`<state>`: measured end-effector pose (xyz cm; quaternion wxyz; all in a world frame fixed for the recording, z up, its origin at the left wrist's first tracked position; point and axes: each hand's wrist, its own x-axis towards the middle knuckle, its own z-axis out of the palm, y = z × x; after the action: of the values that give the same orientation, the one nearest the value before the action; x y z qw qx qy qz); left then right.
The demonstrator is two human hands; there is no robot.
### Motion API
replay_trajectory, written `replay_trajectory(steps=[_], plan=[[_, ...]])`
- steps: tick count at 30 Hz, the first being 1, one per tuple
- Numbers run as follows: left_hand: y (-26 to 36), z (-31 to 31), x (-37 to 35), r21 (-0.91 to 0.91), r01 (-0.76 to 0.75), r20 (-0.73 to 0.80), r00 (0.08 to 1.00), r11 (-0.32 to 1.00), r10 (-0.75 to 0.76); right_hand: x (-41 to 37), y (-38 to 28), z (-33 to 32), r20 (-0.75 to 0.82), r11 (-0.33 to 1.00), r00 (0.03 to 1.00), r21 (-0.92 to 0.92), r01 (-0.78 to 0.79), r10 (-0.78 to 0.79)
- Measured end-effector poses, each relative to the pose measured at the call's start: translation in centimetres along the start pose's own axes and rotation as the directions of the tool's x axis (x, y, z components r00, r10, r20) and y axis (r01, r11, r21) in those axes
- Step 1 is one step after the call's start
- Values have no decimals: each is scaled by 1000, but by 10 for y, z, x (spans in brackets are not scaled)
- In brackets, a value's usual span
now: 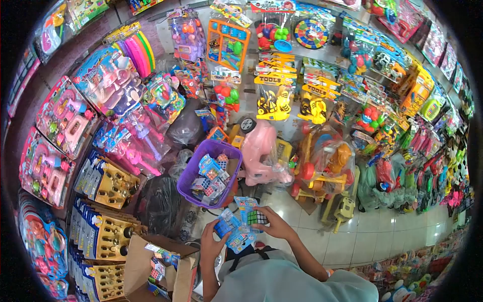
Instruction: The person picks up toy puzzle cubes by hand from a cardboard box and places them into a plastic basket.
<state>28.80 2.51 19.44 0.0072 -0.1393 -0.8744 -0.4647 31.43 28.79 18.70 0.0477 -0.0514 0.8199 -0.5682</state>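
My left hand (213, 240) is closed around a packaged blue puzzle cube (223, 226), with the thumb along its near side. Close by on the right, my right hand (275, 224) grips a puzzle cube (255, 217) whose top face shows green squares. Blue printed header cards (240, 241) spread out between and below the two cubes, just in front of my body. Beyond my hands stands a purple plastic basket (183, 184), with several packaged puzzle cubes (209, 181) heaped inside it.
An opened cardboard box (135, 264) with more packaged cubes stands at my left. Pink ride-on toy (259, 151) and bagged wheeled toys (327, 161) sit ahead on the tiled floor (367, 239). Packed kitchen toy sets (108, 236) line the left; hanging toys (274, 95) fill the wall.
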Motion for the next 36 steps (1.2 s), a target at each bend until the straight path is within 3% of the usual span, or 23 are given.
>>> replay_trajectory(steps=[7, 9, 11, 16, 20, 23, 24, 29, 31, 35, 36], plan=[[-57, -13, 68, 45, 100, -31, 995, 994, -99, 87, 4, 12, 76, 996, 997, -83, 36, -30], [-70, -18, 97, 22, 166, 24, 986, 986, -166, 111, 2, 11, 99, 996, 995, -82, 18, -10], [-79, -23, 125, 9, 157, 28, 987, 988, -157, 136, 6, 15, 57, 983, 995, -159, 86, -78], [-123, -22, 176, -5, 123, 16, 992, 992, -123, 197, 31, 29, 22, 985, 998, -162, 64, -61], [-145, -18, 198, -21, 145, 4, 989, 989, -145, 227, 43, 40, -34, 993, 998, -112, 45, -49], [-165, -13, 199, 23, 256, 9, 966, 966, -257, 240, 60, 51, -24, 986, 998, -157, 55, -60], [-173, -10, 198, -2, 253, 6, 967, 967, -253, 243, 66, 51, -2, 996, 999, -84, 43, -43], [-188, 0, 201, -68, 336, 23, 942, 939, -335, 256, 100, 56, 38, 980, 999, -194, 42, -35], [-204, 9, 201, -120, 344, -13, 938, 931, -348, 264, 114, 58, 2, 997, 997, -18, -72, 72], [-244, 23, 205, -136, 307, -66, 946, 942, -318, 282, 111, 55, -76, 994, 992, -31, -100, 98], [-257, 30, 205, -236, 319, -73, 936, 918, -345, 288, 112, 55, -87, 997, 993, 2, -76, 76]])
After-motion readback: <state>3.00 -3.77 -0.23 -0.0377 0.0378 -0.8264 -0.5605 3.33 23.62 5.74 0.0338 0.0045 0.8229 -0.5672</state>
